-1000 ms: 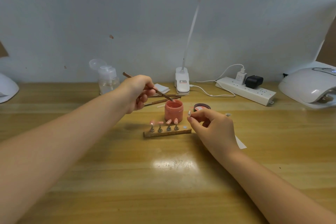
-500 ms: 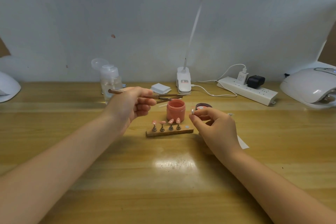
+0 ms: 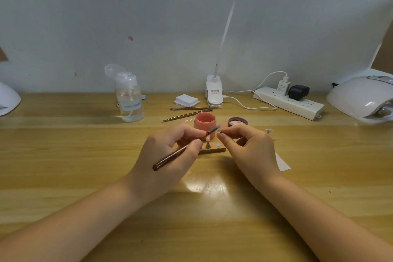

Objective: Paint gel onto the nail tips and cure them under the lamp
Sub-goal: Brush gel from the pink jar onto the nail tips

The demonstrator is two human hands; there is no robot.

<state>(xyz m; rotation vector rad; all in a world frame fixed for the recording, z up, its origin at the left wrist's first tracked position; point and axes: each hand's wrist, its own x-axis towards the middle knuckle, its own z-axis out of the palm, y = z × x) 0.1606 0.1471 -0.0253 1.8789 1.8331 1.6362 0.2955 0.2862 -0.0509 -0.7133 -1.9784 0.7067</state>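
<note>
Centre of frame, over a wooden table (image 3: 85,176): left hand (image 3: 168,155) gripped a brush (image 3: 182,151), long axis running lower left to upper right, bristles toward a nail tip (image 3: 218,131) pinched by the right hand (image 3: 248,149). Gel jar (image 3: 205,121) just behind. Likely risk: gel smearing onto the pinching fingertips (image 3: 222,137), being so close.

You hold a dark, slim gel brush (image 3: 180,152) tilted, its tip meeting a small clear nail tip (image 3: 218,129) pinched just above the wooden holder (image 3: 214,150) at the table's middle. One pink painted tip (image 3: 208,138) stands upright on the holder. The open pink gel jar (image 3: 205,122) sits just behind it. The white curing lamp (image 3: 361,100) rests at the table's far right edge.
</note>
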